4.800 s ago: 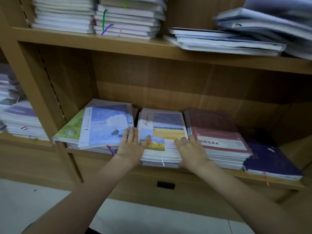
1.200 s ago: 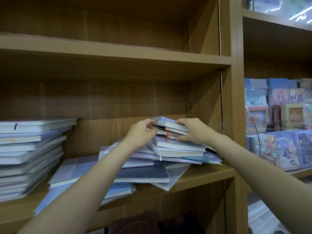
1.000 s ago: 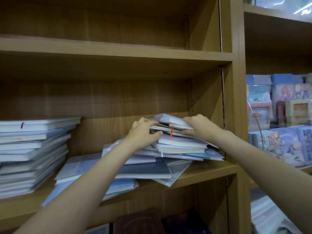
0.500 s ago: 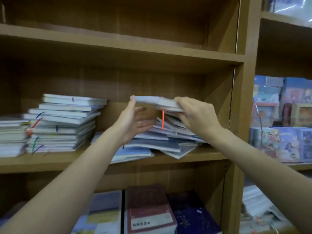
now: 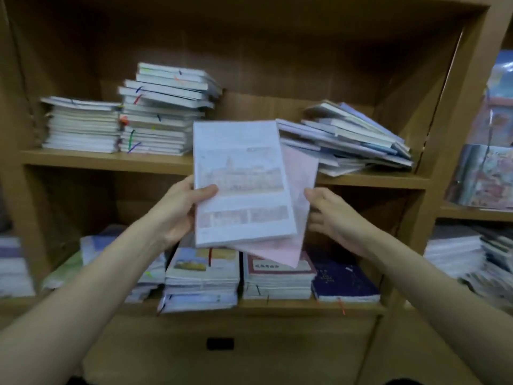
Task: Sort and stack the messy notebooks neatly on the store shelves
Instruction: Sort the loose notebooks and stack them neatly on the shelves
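My left hand [image 5: 180, 209] grips the left edge of a white notebook [image 5: 241, 184] with a building picture on its cover, thumb on the front. Behind it a pink notebook [image 5: 297, 207] sticks out askew to the right and below. My right hand [image 5: 330, 215] is at the pink notebook's right edge with fingers loosely spread; whether it touches is unclear. Both notebooks are held up in front of the shelves. A messy, slanting pile of notebooks [image 5: 349, 137] lies on the middle shelf [image 5: 111, 161] at the right.
Two straighter stacks [image 5: 83, 125] [image 5: 166, 112] stand on the middle shelf's left. The lower shelf [image 5: 305, 304] carries several stacks: a yellow-field cover [image 5: 202, 262], a maroon one [image 5: 277, 270], a dark blue one [image 5: 344, 282]. Another shelf unit with packaged goods [image 5: 483, 176] is at the right.
I lifted the top notebooks off the messy pile and brought them toward me, turned face-on. The view pulled back and down, so the lower shelf now shows.
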The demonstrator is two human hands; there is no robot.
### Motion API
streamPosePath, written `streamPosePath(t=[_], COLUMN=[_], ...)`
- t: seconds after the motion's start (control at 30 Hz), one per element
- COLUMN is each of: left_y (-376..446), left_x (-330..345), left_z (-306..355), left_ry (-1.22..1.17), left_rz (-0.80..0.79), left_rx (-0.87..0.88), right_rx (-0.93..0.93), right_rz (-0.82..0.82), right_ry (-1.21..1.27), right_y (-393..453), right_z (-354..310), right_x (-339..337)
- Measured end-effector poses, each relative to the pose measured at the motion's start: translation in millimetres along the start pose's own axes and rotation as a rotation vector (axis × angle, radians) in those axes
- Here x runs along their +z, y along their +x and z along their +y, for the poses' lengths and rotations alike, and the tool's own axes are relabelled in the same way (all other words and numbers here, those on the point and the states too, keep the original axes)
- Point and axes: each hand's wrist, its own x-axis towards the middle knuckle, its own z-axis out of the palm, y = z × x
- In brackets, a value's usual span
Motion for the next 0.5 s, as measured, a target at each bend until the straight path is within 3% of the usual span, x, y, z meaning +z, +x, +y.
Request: streamPosePath(t=[0.1,0.23,0.33,0.5], left_y=[-16.3,-25.4,-22.0,-11.9], left_x=[-24.2,-43.9,-42.7,-36.2], left_z=[-22.5,-42.2,-52.3,-56.4], left_ry=[-0.032,0.053,0.182,0.118], left_rz=[-0.050,-0.120,-0.063,0.023], left_rx=[-0.072,-0.162,-0.164,-0.048], right_rx=[0.141,0.084,0.025,-0.146], right_rz=[-0.091,-0.042,-0.008,-0.135], right_ry=[0.202,0.300,0.434,0.372], right_y=[-2.7,0.8,8.2,9.7], right_z=[26.3,49.5,55.4,38.0], right_x=[33.4,54.3,64.8,71.1])
